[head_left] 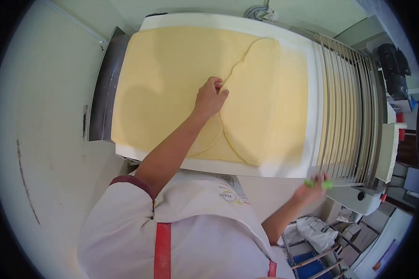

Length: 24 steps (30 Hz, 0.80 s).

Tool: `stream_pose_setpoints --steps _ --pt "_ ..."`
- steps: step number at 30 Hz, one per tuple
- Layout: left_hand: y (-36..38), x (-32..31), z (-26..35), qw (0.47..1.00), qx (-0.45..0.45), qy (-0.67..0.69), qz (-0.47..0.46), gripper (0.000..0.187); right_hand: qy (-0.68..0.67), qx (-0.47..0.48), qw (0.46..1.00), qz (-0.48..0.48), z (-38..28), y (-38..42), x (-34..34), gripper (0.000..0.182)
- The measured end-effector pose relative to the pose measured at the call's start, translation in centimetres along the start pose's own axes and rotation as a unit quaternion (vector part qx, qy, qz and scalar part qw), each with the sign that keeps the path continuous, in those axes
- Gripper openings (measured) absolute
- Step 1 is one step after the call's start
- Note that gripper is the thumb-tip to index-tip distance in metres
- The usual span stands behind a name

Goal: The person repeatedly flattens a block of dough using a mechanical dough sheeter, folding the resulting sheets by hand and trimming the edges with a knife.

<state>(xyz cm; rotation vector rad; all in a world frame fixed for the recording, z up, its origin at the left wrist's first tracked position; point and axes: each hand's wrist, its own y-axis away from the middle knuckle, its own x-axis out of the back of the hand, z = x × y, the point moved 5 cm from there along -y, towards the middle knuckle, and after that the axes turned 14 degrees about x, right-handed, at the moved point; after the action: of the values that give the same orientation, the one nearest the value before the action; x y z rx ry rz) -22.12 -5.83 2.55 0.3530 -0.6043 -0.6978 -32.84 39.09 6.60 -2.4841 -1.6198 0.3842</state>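
Note:
A broad, pale yellow dough sheet [167, 60] lies on the white belt of a dough sheeter, its right part folded back over itself with an uneven edge. My left hand [212, 96] reaches over the middle of the sheet, fingers closed at the edge of the folded flap. Down at the right, by the machine's front edge, my right hand [308, 190] is smeared by motion. Its fingers are around a small bright green object [327, 184], too blurred to name.
A metal wire guard [342, 111] covers the rollers at the right, with more dough beneath. A grey metal tray [108, 88] ends the belt at the left. White plastic bags [316, 231] sit on a rack below right. The wall stands close behind.

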Motion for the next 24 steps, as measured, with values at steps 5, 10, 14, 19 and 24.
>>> stream_pose_setpoints --steps 5,10,14,19,24 --pt "4.9 0.3 0.0 0.986 -0.163 0.026 -0.025 0.048 -0.193 -0.202 0.884 -0.374 0.6 11.3 -24.6 0.023" --pt "6.6 -0.5 -0.6 0.957 -0.286 0.031 -0.03 0.048 -0.284 -0.358 0.799 -0.39 5.4 15.5 -32.3 0.018" --pt "5.1 0.3 -2.2 0.97 -0.114 0.178 -0.12 0.046 -0.263 -0.346 0.808 -0.398 5.3 16.1 -32.7 0.02" --pt "-1.2 1.1 -4.1 0.972 0.049 0.183 -0.138 0.034 -0.235 -0.336 0.825 -0.389 4.6 17.9 -31.3 0.022" --pt "-3.6 1.8 2.5 0.987 0.008 -0.116 -0.111 0.031 -0.173 -0.357 0.817 -0.419 3.5 18.5 -26.6 0.027"
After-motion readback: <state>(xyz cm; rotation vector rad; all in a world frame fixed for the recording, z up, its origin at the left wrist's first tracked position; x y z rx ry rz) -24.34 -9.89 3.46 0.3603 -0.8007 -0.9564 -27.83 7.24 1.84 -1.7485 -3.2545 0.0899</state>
